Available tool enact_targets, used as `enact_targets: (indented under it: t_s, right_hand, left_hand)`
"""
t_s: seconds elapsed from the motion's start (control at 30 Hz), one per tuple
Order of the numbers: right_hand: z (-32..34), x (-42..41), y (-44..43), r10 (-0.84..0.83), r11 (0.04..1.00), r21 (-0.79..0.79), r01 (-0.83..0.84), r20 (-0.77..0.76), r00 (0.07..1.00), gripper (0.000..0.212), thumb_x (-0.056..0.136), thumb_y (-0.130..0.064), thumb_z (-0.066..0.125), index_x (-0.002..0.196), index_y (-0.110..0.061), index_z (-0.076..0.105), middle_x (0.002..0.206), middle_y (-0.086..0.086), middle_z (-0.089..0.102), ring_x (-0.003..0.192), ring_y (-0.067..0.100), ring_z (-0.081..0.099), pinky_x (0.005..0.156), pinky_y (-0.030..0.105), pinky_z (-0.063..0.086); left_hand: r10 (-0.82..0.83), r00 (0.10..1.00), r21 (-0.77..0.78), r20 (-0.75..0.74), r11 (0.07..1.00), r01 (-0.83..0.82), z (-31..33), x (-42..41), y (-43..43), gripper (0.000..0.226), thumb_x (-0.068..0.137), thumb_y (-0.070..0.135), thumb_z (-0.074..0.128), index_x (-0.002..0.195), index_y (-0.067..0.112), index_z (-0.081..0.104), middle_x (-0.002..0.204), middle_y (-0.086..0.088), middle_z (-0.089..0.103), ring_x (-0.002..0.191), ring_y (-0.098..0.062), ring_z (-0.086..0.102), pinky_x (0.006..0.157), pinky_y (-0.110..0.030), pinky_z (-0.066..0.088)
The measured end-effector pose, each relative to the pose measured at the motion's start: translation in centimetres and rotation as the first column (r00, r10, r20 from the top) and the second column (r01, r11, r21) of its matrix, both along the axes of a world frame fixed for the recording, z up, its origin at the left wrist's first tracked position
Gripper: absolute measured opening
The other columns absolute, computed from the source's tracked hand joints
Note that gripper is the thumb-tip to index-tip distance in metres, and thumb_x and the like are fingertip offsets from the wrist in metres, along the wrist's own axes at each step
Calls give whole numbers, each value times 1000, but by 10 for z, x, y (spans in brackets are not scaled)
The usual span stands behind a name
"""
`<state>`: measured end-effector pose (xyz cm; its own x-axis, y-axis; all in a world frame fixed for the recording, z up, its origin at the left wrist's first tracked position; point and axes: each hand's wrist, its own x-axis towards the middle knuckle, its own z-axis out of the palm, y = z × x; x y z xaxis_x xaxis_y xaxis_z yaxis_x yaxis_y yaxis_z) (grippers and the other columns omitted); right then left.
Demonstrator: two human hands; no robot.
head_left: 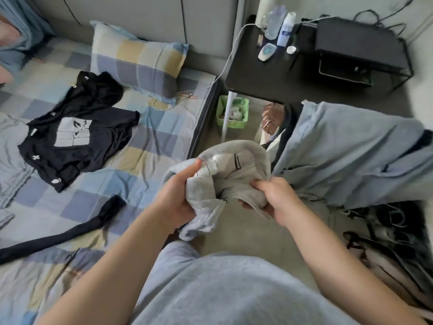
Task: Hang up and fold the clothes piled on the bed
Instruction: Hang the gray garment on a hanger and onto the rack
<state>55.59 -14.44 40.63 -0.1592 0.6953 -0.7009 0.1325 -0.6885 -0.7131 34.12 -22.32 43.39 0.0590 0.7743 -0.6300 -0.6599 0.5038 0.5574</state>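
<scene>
A light grey garment (236, 170) with a black label inside its waistband hangs bunched between both hands, over the floor beside the bed. My left hand (180, 195) grips its left side, thumb on top. My right hand (274, 198) pinches the fabric on the right. On the checked bed sheet (150, 137) lies a dark navy T-shirt (77, 134) with a white print, spread out near the pillow. A dark strip of clothing (70, 231) stretches across the bed's near part. Pale blue clothes (346, 156) hang at the right.
A checked pillow (138, 59) leans at the headboard. A black side table (267, 73) holds bottles (276, 22) and a black box (356, 43). A green bin (232, 111) stands under it. Black hangers (386, 228) lie at the right. A white cable (225, 66) runs onto the bed.
</scene>
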Motion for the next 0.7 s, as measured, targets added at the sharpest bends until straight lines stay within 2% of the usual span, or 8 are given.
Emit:
enact_targets:
  t_s: [0.07, 0.13, 0.23, 0.33, 0.4, 0.47, 0.57, 0.7]
  right_hand:
    - [4, 44, -14, -117, 993, 30, 117, -26, 993, 15, 95, -7, 64, 107, -5, 71, 103, 18, 76, 95, 34, 73, 84, 49, 59]
    - [10, 88, -34, -185, 981, 54, 184, 0, 983, 14, 95, -10, 64, 108, -11, 70, 103, 13, 76, 92, 26, 74, 80, 38, 58]
    - [23, 152, -66, -139, 974, 209, 84, 264, 954, 16, 97, -33, 63, 101, -20, 69, 96, 2, 74, 91, 20, 70, 80, 38, 53]
    - [38, 212, -94, -85, 967, 251, -52, 504, 860, 40, 95, -48, 58, 67, -19, 56, 56, -16, 59, 58, 10, 57, 55, 29, 42]
    - [42, 245, -111, -163, 972, 228, 64, 449, 879, 39, 97, -40, 61, 70, -12, 58, 56, -10, 59, 48, 11, 59, 44, 23, 43]
    - [46, 271, -123, -319, 941, 222, 255, 334, 887, 28, 98, -32, 62, 93, -5, 67, 83, 7, 69, 62, 16, 70, 46, 23, 51]
    - [52, 305, -130, -556, 823, 290, 488, 235, 798, 20, 98, -24, 61, 99, -5, 65, 99, 15, 67, 82, 24, 70, 52, 27, 55]
    - [70, 345, -121, -778, 603, 365, 709, 72, 624, 15, 96, -21, 65, 107, -11, 65, 107, 16, 71, 96, 28, 72, 72, 43, 61]
  left_hand:
    - [-77, 994, 17, -76, 997, 79, 2, 38, -4, 57, 91, 42, 63, 133, 4, 62, 135, -27, 59, 128, -40, 57, 112, -52, 42]
    - [-185, 980, 14, -72, 982, 187, 5, 75, -7, 53, 88, 42, 66, 127, 6, 67, 128, -25, 64, 120, -37, 63, 100, -48, 53]
    - [-308, 947, 21, -86, 950, 311, 14, 129, -1, 58, 88, 44, 62, 131, 6, 64, 126, -25, 66, 119, -38, 64, 99, -48, 52]
    - [-400, 905, 78, -148, 907, 414, 22, 183, 15, 52, 94, 37, 58, 131, 0, 61, 128, -29, 63, 120, -43, 62, 96, -48, 56]
    - [-458, 872, 112, -171, 871, 479, 25, 217, 24, 47, 99, 33, 55, 130, -3, 59, 128, -30, 62, 120, -44, 61, 98, -50, 54]
    - [-519, 834, 139, -189, 826, 546, 28, 248, 34, 45, 101, 32, 53, 129, -2, 60, 126, -29, 64, 118, -42, 63, 97, -52, 54]
    - [-592, 771, 188, -235, 751, 633, 36, 295, 54, 32, 102, 29, 53, 115, 5, 70, 117, -25, 70, 108, -38, 69, 79, -43, 61]
    - [-647, 701, 245, -301, 658, 712, 50, 351, 91, 31, 102, 27, 56, 116, 2, 68, 113, -24, 71, 106, -37, 70, 80, -43, 61]
